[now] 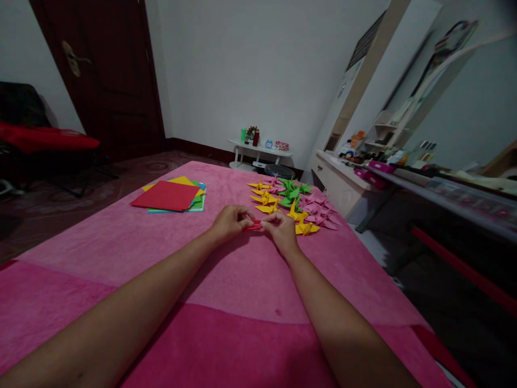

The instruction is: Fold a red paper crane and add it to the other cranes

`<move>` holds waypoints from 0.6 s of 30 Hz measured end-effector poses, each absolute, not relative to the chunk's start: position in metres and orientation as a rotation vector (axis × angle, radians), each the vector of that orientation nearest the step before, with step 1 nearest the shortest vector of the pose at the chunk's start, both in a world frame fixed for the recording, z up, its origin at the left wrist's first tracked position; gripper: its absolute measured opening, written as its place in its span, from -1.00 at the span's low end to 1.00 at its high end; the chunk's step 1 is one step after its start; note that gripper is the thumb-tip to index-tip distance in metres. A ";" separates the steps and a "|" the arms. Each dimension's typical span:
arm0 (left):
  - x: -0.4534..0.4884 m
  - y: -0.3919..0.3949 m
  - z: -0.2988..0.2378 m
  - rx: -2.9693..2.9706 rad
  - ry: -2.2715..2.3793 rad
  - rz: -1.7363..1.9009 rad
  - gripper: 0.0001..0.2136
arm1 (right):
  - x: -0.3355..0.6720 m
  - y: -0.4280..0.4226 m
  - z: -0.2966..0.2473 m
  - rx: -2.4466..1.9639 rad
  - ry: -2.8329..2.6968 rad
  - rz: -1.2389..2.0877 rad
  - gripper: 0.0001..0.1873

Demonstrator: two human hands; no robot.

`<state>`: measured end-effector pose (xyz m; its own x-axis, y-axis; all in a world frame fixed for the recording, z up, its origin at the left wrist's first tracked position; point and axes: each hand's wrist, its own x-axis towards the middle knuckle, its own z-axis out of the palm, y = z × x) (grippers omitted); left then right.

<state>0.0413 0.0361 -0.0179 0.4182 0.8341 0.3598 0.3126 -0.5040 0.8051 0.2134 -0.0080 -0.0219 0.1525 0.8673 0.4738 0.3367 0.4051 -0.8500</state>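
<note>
A small folded piece of red paper (254, 224) is pinched between both hands, just above the pink cloth (242, 269). My left hand (231, 221) grips its left end between thumb and fingers. At its right end, my right hand (281, 230) holds it the same way. The fingers hide much of the paper, so its exact folded shape cannot be made out. Close beyond my right hand stand folded paper cranes in rows: yellow cranes (264, 198), green cranes (291, 193) and pink cranes (319, 209).
To the left lies a stack of coloured paper squares, a red sheet (167, 195) on top. Past the far edge is a low white table (260, 147) with small items. A cluttered dresser (343, 180) stands right, a chair with red cloth (44, 138) far left, near a dark door (100, 70).
</note>
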 end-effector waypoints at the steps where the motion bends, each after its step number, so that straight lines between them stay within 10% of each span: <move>1: 0.041 0.037 -0.018 2.013 0.978 1.021 -0.79 | 0.213 -0.007 -0.023 -1.148 -1.405 0.532 -0.94; 18: 0.041 0.037 -0.015 2.128 1.010 0.963 -0.79 | 0.206 -0.012 -0.017 -1.211 -1.586 0.478 -0.89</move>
